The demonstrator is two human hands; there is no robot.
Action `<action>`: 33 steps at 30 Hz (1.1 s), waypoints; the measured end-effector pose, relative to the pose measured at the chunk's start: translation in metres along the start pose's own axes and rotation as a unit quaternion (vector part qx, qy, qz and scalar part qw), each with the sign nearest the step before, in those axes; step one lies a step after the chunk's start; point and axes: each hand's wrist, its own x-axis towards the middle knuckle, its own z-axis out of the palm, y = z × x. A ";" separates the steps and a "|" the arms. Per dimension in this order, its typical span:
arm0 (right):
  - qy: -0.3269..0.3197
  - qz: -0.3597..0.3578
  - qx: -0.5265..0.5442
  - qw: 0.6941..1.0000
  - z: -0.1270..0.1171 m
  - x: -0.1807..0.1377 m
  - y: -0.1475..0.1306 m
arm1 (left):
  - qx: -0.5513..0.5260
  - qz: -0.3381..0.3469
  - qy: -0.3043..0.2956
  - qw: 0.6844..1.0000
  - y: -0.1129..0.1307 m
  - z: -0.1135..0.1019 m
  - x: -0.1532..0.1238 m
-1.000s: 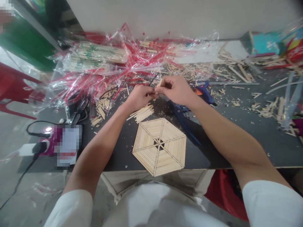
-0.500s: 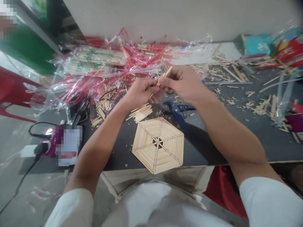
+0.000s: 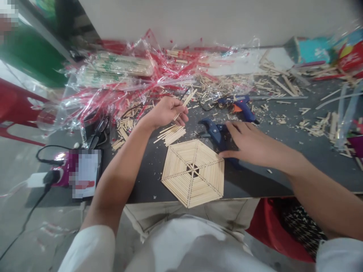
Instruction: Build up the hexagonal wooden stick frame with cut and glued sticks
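My left hand is closed around a few thin wooden sticks, which poke up past the thumb. My right hand reaches over the handles of a blue hand cutter, thumb apart from the fingers; it cannot be told whether it touches the tool. A flat hexagonal panel of wooden sticks, with six spokes and a small gap at its centre, lies at the table's near edge. Just behind the panel, below my left hand, is a small pile of cut sticks.
A blue glue gun lies beyond my right hand. Plastic-wrapped stick bundles and red-clear wrappers crowd the back left. Stick scraps litter the right. A phone and a purple power strip sit at the left.
My right hand has left the sticks by my left hand and come down toward me onto the cutter area, opening. The glue gun is now uncovered. My left hand keeps the sticks.
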 end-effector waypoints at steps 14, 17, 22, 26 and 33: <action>0.074 0.034 -0.051 0.995 0.005 -0.008 -0.024 | 0.039 0.036 -0.039 0.998 -0.016 -0.005 0.007; 0.041 0.067 0.031 0.996 -0.009 0.000 -0.022 | 0.036 0.026 -0.044 0.998 -0.015 -0.003 0.007; -0.095 0.118 0.249 0.957 -0.043 0.026 -0.014 | 0.020 0.010 -0.062 0.998 -0.012 -0.001 0.004; -0.092 0.116 0.320 0.936 -0.052 0.041 -0.016 | 0.020 -0.009 -0.076 0.997 -0.014 0.000 0.004; -0.079 0.092 0.360 0.925 -0.051 0.047 -0.030 | 0.050 -0.017 -0.096 0.994 -0.017 0.002 0.005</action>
